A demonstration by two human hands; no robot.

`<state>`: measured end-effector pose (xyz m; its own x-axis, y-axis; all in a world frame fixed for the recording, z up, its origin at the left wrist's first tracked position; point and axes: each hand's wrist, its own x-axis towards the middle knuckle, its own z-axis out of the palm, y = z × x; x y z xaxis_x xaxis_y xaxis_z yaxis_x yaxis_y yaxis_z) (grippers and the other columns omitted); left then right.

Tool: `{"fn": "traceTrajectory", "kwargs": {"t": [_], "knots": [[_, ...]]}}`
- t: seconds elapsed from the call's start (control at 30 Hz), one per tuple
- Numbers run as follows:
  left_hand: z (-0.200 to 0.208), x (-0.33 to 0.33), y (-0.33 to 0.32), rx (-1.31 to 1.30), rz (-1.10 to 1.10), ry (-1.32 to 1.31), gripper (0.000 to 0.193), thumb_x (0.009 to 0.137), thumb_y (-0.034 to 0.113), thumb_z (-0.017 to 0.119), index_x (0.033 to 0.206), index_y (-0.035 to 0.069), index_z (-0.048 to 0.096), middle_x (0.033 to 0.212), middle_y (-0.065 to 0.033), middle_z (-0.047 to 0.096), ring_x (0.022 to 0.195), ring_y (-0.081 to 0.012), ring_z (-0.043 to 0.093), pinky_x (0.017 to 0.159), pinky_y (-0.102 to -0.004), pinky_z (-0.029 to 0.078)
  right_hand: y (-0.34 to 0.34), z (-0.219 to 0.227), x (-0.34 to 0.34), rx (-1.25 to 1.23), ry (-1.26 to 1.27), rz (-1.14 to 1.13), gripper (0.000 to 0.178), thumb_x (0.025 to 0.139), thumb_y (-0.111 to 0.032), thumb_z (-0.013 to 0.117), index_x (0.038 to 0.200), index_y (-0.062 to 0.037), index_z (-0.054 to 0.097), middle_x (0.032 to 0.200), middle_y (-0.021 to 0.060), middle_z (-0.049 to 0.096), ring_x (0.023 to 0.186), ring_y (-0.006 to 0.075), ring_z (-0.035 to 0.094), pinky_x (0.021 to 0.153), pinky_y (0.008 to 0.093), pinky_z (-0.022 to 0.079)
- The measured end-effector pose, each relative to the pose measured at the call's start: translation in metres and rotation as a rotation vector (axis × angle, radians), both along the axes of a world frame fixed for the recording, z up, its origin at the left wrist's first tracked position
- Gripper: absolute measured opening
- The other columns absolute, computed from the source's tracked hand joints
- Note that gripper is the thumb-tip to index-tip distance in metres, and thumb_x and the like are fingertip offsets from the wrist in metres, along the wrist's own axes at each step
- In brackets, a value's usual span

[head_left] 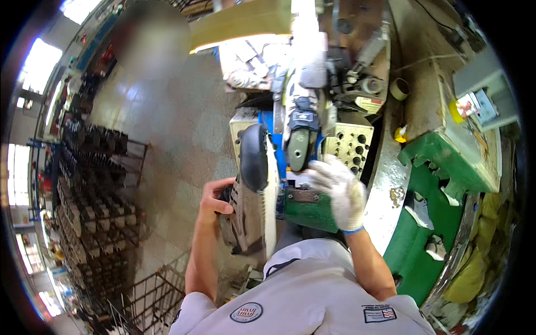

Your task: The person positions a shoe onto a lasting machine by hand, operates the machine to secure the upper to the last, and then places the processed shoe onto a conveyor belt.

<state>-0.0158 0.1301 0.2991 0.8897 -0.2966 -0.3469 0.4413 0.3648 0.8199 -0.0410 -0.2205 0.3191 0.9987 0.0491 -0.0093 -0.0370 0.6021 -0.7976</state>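
My bare left hand (215, 198) grips the side of a shoe (249, 215), thumb laid across it. The shoe stands on end, with a taupe upper, a rounded black toe (254, 159) and an off-white sole edge on its right. My right hand (341, 192), in a white glove, is somewhat blurred; its fingers stretch towards a second shoe (302, 106), and I see nothing in them. That shoe sits in a machine (314, 61), its green last (299, 149) pointing at me. Whether the glove touches the last I cannot tell.
Cream control boxes (350, 146) flank the machine, the right one with black knobs. On the right, a green conveyor belt (399, 245) carries several shoe pieces (420, 211). Racks full of dark shoes (92, 206) stand left across the floor. A metal frame cart (151, 296) is at lower left.
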Motion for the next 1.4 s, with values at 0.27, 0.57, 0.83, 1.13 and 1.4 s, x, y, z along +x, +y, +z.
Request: {"fn": "traceTrajectory", "kwargs": {"t": [0.27, 0.57, 0.83, 1.13, 1.4], "knots": [[0.045, -0.007, -0.223, 0.228, -0.067, -0.208, 0.053, 0.101, 0.043, 0.060, 0.128, -0.002, 0.064, 0.120, -0.0113, 0.070, 0.102, -0.0196, 0.069, 0.089, -0.0327, 0.052, -0.068, 0.022, -0.011, 0.899, 0.217, 0.045, 0.063, 0.096, -0.048, 0.060, 0.143, -0.0067, 0.053, 0.132, 0.0173, 0.065, 0.114, 0.0320, 0.067, 0.101, 0.0459, 0.054], [-0.003, -0.041, -0.433, 0.011, -0.549, 0.127, 0.037, 0.092, 0.029, 0.065, 0.109, -0.004, 0.070, 0.101, -0.0123, 0.073, 0.090, -0.0220, 0.070, 0.086, -0.0355, 0.054, -0.206, -0.026, -0.140, 0.329, 0.261, -0.598, 0.054, 0.090, -0.029, 0.069, 0.133, 0.0004, 0.055, 0.117, 0.0107, 0.067, 0.101, 0.0194, 0.067, 0.091, 0.0349, 0.055], [-0.095, -0.127, -0.581, 0.329, -1.134, -0.061, 0.045, 0.095, 0.027, 0.073, 0.120, -0.009, 0.065, 0.106, -0.0112, 0.072, 0.092, -0.0173, 0.067, 0.083, -0.0310, 0.053, -0.332, -0.105, -0.275, 0.155, 0.513, -0.980, 0.043, 0.089, -0.030, 0.072, 0.118, 0.0003, 0.062, 0.100, 0.0085, 0.070, 0.085, 0.0170, 0.068, 0.077, 0.0320, 0.056], [-0.142, -0.116, -0.541, 0.609, -0.997, 0.002, 0.038, 0.095, 0.019, 0.073, 0.121, -0.007, 0.066, 0.109, -0.0161, 0.073, 0.097, -0.0202, 0.072, 0.082, -0.0288, 0.057, -0.504, -0.217, -0.397, -1.055, 1.608, -0.467, 0.087, 0.080, -0.072, 0.066, 0.118, 0.0063, 0.068, 0.120, 0.0281, 0.068, 0.113, 0.0380, 0.067, 0.096, 0.0435, 0.052], [-0.108, -0.103, -0.490, 0.795, -0.957, -0.109, 0.035, 0.099, 0.017, 0.065, 0.123, -0.008, 0.065, 0.106, -0.0180, 0.074, 0.090, -0.0233, 0.074, 0.077, -0.0320, 0.060, -0.552, -0.343, -0.321, -0.533, 1.420, -1.386, 0.045, 0.083, -0.040, 0.067, 0.094, 0.0031, 0.068, 0.091, 0.0247, 0.072, 0.086, 0.0417, 0.070, 0.085, 0.0470, 0.053]]}}
